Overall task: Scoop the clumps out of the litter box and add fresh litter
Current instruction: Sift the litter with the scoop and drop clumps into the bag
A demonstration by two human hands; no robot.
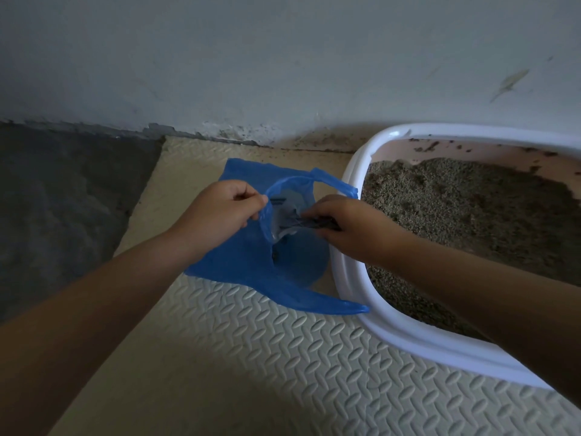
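patterned foam mat [251, 357] fills the foreground under both forearms. further out, the left hand [226, 206] pinches the rim of the blue bag [251, 262], lifting its mouth open. the right hand [349, 225] grips the dark scoop [295, 221], whose long axis runs sideways from that hand leftward, its head inside the bag mouth. the litter box [352, 278] sits just beside the bag, to the right of the right hand, its litter [456, 199] heaped toward the far wall [283, 58]. another pass would likely need the scoop swung rightward over the white rim, and the right hand is the nearer one.
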